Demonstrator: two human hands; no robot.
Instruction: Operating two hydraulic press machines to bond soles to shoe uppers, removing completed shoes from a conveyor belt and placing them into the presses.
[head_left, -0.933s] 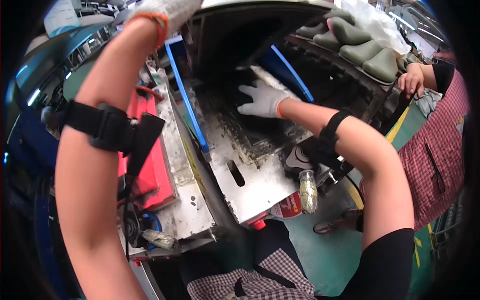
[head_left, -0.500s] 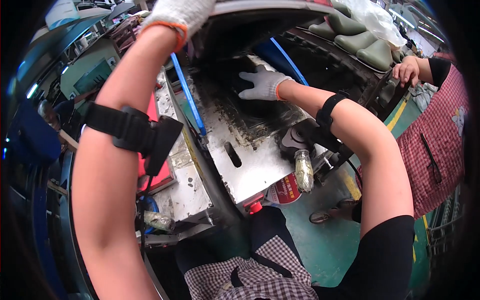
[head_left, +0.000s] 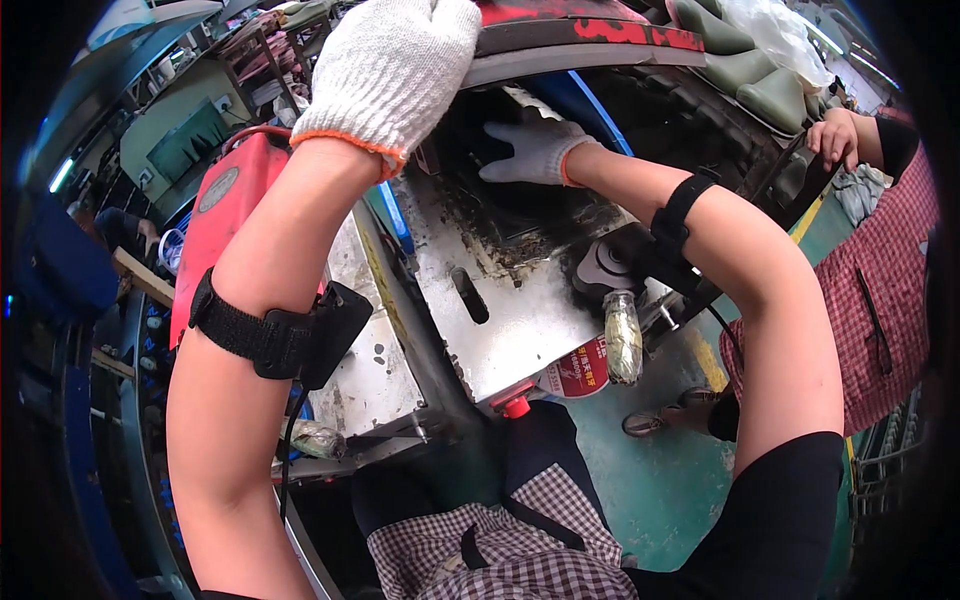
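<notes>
Head view: knit-gloved hands (head_left: pixel 395 75), curve-edged cover (head_left: pixel 580 62), scuffed metal plate (head_left: pixel 515 345).

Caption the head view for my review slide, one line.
Gloved left hand at a red-and-black lid, gloved right hand over a dark, grimy plate.

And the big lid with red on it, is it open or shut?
Open: the lid is up, and the right hand shows in the shadow below it.
</notes>
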